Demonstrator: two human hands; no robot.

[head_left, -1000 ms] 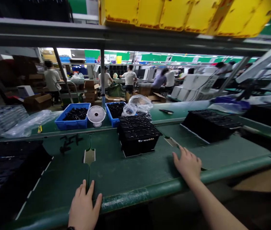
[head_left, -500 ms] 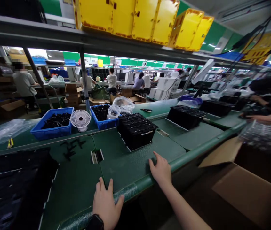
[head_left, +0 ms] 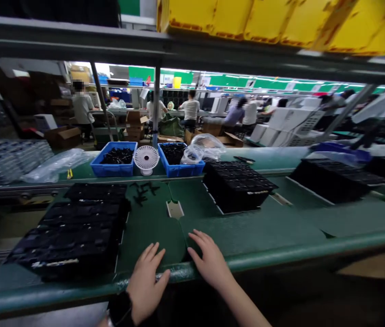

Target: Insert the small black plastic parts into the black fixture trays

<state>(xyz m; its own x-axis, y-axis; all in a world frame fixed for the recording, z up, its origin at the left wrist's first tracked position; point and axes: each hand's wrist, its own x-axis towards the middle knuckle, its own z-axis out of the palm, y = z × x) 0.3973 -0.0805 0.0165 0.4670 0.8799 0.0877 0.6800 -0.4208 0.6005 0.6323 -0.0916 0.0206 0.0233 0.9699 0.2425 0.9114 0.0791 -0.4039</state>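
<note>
My left hand (head_left: 148, 280), with a dark watch on its wrist, rests palm down at the padded edge of the green work surface (head_left: 154, 227), fingers spread. Beside it, my right hand (head_left: 208, 258) lies on the same edge with its fingers extended and nothing in them. To the left of my left hand sits a large block of black plastic parts (head_left: 79, 227) in rows. Beyond my right hand stands another black block of parts (head_left: 238, 186) on a thin white-edged base. Several small black pieces (head_left: 141, 193) lie loose between the two blocks.
Along the back stand two blue bins (head_left: 112, 170) of small black parts, with a white fan (head_left: 146, 159) between them. Clear plastic bags (head_left: 56, 165) and a yellow cutter (head_left: 70, 173) lie at left. Another black block (head_left: 332, 179) is at right. A shelf with yellow crates (head_left: 263, 20) hangs overhead.
My view has swung left, bringing the whole left black block into sight; the co-worker and open carton at right have mostly left view. My right hand is closer to my left; both stay empty.
</note>
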